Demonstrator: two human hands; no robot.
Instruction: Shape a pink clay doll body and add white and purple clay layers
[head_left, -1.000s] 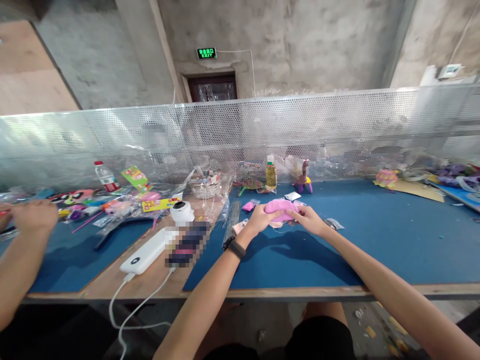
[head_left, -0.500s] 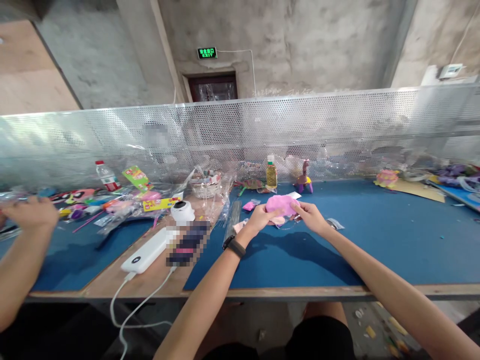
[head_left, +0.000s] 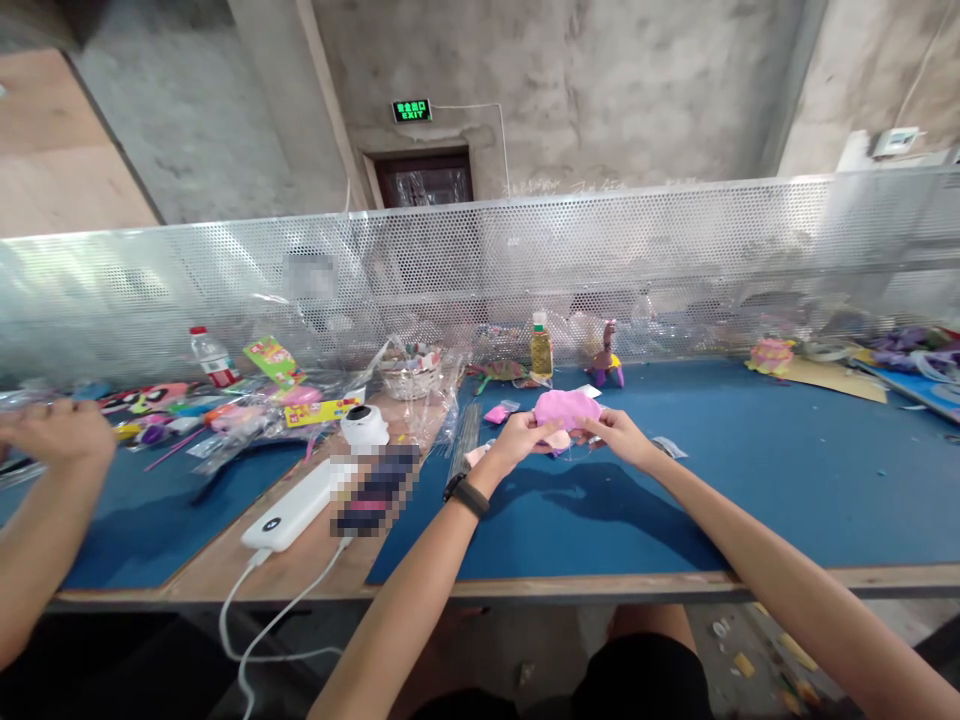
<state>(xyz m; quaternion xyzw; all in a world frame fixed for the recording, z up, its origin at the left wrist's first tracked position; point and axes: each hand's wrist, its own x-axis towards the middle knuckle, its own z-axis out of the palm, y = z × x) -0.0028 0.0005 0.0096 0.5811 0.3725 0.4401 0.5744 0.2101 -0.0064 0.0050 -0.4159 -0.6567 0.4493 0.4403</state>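
A flat pink lump of clay (head_left: 566,408) is held up above the blue mat (head_left: 750,480) between both my hands. My left hand (head_left: 517,440), with a black band on its wrist, pinches the lump's lower left edge. My right hand (head_left: 615,435) pinches its lower right edge. A pale peach piece shows just under the pink lump, between my fingers. A small pink packet (head_left: 496,412) lies on the mat just left of my left hand.
A white power bank (head_left: 289,508) with a cable, a blurred phone and a small white camera (head_left: 365,425) lie to the left. Another person's hand (head_left: 56,432) works at far left among colourful packets. A yellow bottle (head_left: 541,347) and a toy figure (head_left: 607,358) stand by the perforated metal screen.
The pink lump was turned from lying low in my fingers to standing up flatter and wider. My hands stayed in nearly the same place. The other person's hand shifted slightly.
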